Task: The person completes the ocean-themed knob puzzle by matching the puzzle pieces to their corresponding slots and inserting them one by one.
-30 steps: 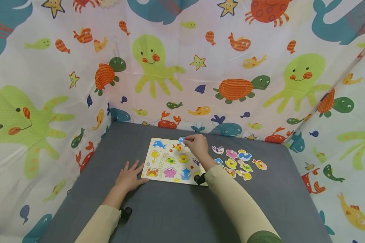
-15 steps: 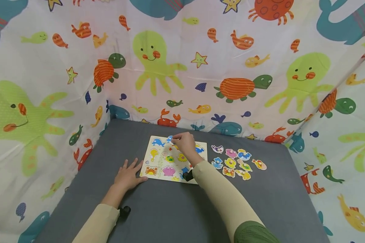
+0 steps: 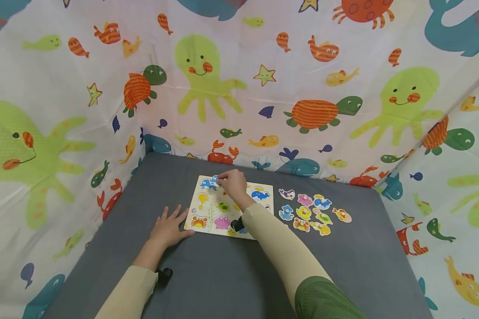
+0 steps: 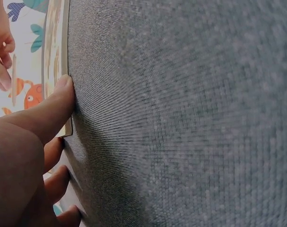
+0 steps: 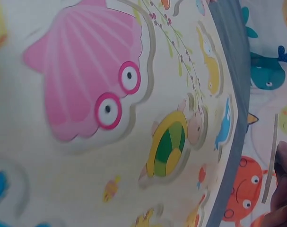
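A thin blue puzzle piece [image 3: 214,180] with a white border is pinched between my right hand's [image 3: 234,184] thumb and fingers. It is over the top left of the cream puzzle board [image 3: 194,199], by the blue whale picture [image 3: 207,185]. The right wrist view shows the piece [image 5: 270,161] edge-on, held apart from the board [image 5: 181,21]. My left hand [image 3: 166,228] lies on the cloth with fingers spread. Its thumb [image 4: 58,99] touches the board's edge at the lower left corner.
Several loose knobbed sea-animal pieces [image 3: 304,212] lie to the right of the board on the grey cloth [image 3: 223,274]. A curtain [image 3: 239,110] printed with sea animals walls in the back and both sides of the table.
My right hand has moved left along the board's top with the blue piece, from the upper middle to the upper left corner. The left hand has stayed at the board's edge.
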### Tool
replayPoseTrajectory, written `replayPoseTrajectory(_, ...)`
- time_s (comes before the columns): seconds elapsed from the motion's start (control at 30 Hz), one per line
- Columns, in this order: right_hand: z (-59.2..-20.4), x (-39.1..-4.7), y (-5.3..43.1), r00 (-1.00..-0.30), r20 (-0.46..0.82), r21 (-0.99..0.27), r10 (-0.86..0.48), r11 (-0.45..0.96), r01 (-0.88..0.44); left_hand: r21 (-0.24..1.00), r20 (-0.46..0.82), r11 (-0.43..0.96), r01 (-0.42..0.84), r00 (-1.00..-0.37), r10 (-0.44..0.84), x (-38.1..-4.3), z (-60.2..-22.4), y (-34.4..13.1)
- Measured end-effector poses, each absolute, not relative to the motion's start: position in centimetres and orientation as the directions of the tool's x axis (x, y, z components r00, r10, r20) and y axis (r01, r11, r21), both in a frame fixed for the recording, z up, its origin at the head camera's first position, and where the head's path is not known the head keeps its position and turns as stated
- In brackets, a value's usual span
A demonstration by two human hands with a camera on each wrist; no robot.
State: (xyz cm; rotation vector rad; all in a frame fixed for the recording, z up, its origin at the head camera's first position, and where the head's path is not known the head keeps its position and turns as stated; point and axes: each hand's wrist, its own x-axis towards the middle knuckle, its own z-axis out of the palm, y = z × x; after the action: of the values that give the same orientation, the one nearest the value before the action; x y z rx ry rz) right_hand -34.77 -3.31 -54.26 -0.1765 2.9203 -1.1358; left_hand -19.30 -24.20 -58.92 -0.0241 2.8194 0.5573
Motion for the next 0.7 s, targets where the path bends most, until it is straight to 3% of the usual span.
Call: replayPoseTrajectory(0.7, -56.4, -36.7, -6.6, -0.992, -0.033, -0.623, -0.125, 0.778, -0.078, 0.36, -0.267, 0.931, -0.052, -0.962, 0.049, -19.3, -58.5, -24.0)
